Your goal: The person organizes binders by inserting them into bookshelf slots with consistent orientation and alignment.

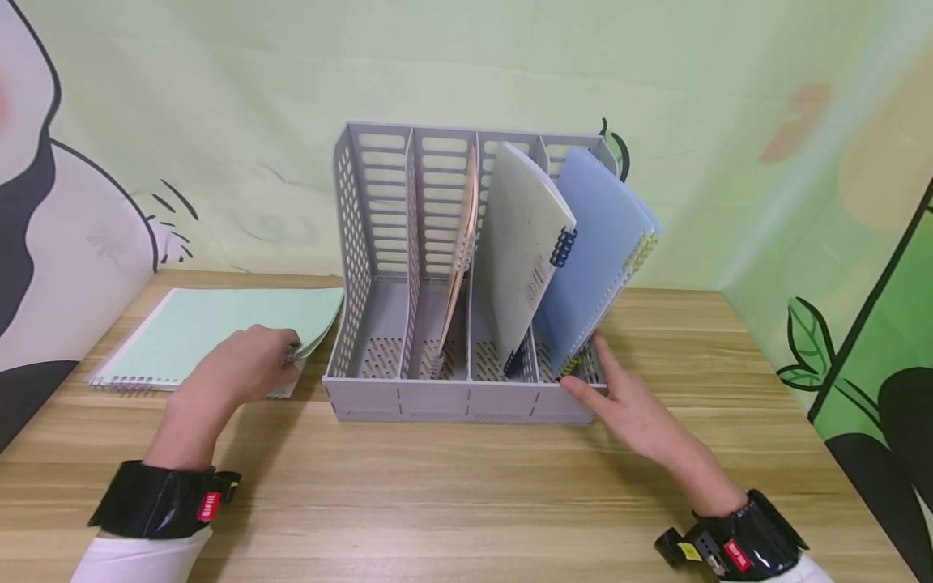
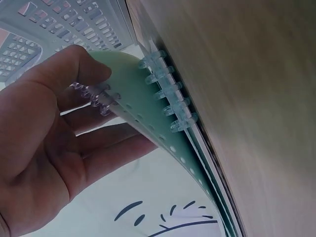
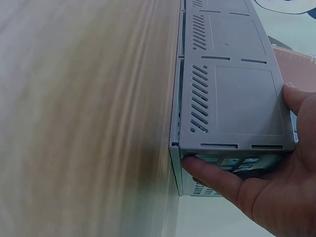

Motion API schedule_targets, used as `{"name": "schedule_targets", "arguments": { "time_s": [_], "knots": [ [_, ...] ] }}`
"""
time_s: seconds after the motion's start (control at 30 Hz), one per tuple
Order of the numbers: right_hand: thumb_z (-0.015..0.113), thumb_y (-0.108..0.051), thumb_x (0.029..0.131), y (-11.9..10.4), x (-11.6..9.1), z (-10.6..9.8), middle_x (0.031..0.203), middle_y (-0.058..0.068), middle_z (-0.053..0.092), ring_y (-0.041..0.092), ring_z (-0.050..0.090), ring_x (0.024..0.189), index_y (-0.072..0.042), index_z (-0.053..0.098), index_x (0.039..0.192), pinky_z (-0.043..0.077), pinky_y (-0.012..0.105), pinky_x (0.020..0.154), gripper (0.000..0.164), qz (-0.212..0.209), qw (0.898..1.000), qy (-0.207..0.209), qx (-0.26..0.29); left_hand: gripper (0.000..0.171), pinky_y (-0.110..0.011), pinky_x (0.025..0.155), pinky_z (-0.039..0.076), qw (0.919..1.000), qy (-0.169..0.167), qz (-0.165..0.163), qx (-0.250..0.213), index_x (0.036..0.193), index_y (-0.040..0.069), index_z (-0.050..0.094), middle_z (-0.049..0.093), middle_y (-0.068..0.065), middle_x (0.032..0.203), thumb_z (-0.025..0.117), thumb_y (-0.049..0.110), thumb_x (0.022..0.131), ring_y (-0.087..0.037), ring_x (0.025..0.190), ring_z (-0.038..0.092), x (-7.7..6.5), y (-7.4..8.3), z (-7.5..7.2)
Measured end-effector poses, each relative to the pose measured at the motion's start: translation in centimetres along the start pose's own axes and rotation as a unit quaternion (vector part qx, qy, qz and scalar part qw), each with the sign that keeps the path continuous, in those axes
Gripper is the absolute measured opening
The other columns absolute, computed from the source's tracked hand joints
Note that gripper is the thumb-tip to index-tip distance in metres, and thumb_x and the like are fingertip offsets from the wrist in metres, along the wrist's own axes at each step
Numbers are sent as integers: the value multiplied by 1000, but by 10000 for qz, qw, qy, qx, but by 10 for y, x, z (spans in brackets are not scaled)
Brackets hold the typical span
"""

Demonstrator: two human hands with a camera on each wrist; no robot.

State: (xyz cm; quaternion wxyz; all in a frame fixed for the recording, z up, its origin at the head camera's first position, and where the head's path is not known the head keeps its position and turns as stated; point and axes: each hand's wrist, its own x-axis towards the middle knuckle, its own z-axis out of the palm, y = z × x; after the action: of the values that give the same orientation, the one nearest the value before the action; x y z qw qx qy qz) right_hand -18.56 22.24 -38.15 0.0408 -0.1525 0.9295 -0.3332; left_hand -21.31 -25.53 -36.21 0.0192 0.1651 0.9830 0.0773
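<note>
A mint-green spiral notebook (image 1: 240,320) lies at the left, its right end bent upward. My left hand (image 1: 244,364) pinches that raised end near the rings, thumb on the green cover in the left wrist view. Beneath it, clear rings (image 2: 170,91) of another notebook show close to the table. A grey file organizer (image 1: 459,402) with upright compartments stands in the middle. My right hand (image 1: 637,409) holds its front right corner, the thumb at the front rim and a finger along the side (image 3: 217,177).
Inside the organizer, a thin pinkish notebook (image 1: 464,235) stands in the second compartment from the left. A pale grey-green notebook (image 1: 521,243) leans in the third, and a blue one (image 1: 594,235) in the rightmost. A printed cloth (image 1: 255,146) hangs behind the wooden table (image 1: 408,502).
</note>
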Motion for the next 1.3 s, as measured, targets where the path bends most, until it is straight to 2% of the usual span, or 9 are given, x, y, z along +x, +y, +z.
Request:
{"name": "schedule_targets", "arguments": {
  "time_s": [0.4,0.7,0.87,1.0,1.17,1.3],
  "knots": [
    [44,-55,101,0,0,0,157,16,0,38,15,143,-1,-5,156,18,44,112,91,24,10000,-21,18,16,-28,49,34,9998,164,-53,-18,81,7,55,48,-1,68,64,-4,74,-18,60,44,-1,-2,-2],
    [44,-54,101,0,0,0,157,17,2,39,20,142,-2,-6,156,20,44,111,90,-28,10000,-7,42,13,-30,45,34,9968,632,-489,17,79,7,55,50,-2,66,64,-1,75,-21,57,44,0,1,-7],
    [44,-54,101,0,0,0,157,20,4,40,21,141,-1,-5,156,20,44,111,91,-34,10000,2,44,10,-36,47,41,9920,1107,-602,-43,82,4,61,56,-5,70,67,3,74,-23,58,51,-1,0,-8],
    [44,-54,101,0,1,0,157,20,4,40,21,141,0,-5,155,20,44,111,91,-15,10000,-6,58,13,-39,52,47,9883,1309,-742,-234,85,1,63,61,-8,75,68,9,76,-25,61,57,-3,-2,-10],
    [45,-54,101,0,0,0,157,20,3,40,20,141,0,-4,155,20,44,111,91,7,10000,-8,56,13,-33,46,42,9832,1487,-961,-439,83,-1,58,58,-9,71,66,8,78,-23,58,52,-4,-3,-11],
    [44,-54,101,0,0,0,157,19,3,40,20,141,0,-4,155,20,44,111,91,22,10000,-15,42,13,-31,42,37,9742,1864,-1191,-448,81,0,57,55,-9,67,65,8,77,-24,55,49,-4,-2,-11]
  ]
}}
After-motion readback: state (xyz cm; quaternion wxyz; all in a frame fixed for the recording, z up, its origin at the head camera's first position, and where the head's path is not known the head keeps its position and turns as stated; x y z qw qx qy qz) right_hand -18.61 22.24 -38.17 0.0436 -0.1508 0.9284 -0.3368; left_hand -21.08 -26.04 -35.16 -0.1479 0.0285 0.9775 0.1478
